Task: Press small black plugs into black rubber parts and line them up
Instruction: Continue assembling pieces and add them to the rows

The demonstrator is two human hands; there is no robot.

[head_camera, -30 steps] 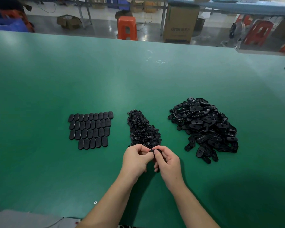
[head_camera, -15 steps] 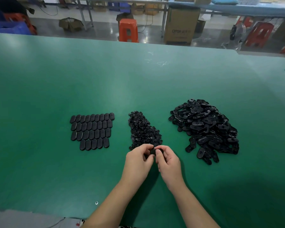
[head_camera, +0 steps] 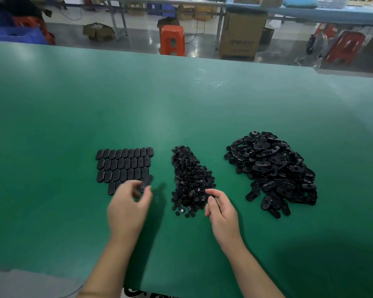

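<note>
Green mat (head_camera: 181,108) is seen across the whole table, with three black groups laid on it. The plug pile (head_camera: 190,179) is taken as the landmark: loose rubber parts (head_camera: 271,171) are heaped well to its right, and finished parts (head_camera: 123,166) are lined up in tidy rows to its left. Beyond the table an orange stool (head_camera: 172,39) and a cardboard box (head_camera: 242,37) can be made out. One part (head_camera: 146,182), flat and oval, is pinched in the left hand (head_camera: 127,208) just left of the pile, right over the near corner of the rows, so a few of those are covered. It's pretty blurred, so a plug in it can't be confirmed. The right hand (head_camera: 222,209) is held loosely curled beside the pile's near right edge; whether anything is held can't be told.
</note>
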